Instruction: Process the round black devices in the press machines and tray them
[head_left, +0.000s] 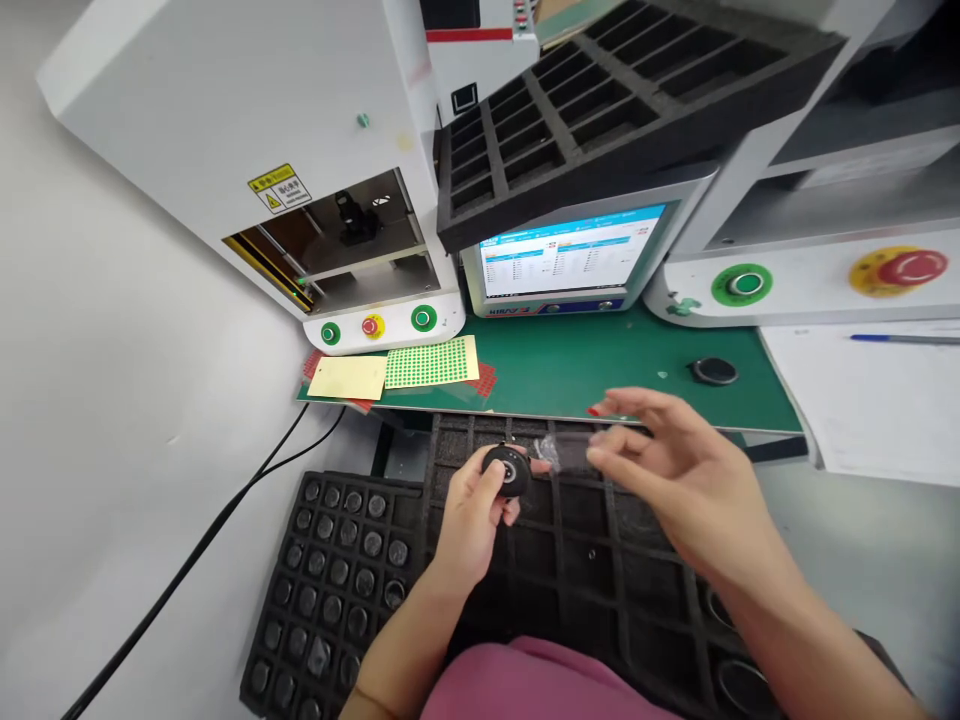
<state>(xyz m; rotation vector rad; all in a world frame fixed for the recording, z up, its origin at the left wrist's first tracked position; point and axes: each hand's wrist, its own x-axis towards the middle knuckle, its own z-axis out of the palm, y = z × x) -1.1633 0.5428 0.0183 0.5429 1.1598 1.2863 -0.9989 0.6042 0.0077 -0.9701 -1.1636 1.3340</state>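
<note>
My left hand (478, 505) is closed around a round black smartwatch body (513, 472), its sensor side turned up and my thumb resting on it. To the right, my right hand (667, 465) pinches a thin transparent plastic film (571, 452) between thumb and a finger, the other fingers partly extended. The film's crumpled left end lies close to the watch body; whether they touch I cannot tell. Beneath both hands is a black foam tray (525, 570) divided into compartments. Another round watch body (714, 371) lies on the green bench top (585, 365).
A foam tray (409, 500) at the lower left holds several round watch parts. Behind stand a white press machine (300, 120), a monitor (570, 260) and a tilted black foam tray (570, 150). Green dot stickers (431, 362) lie left; papers (885, 400) and a pen (907, 339) right.
</note>
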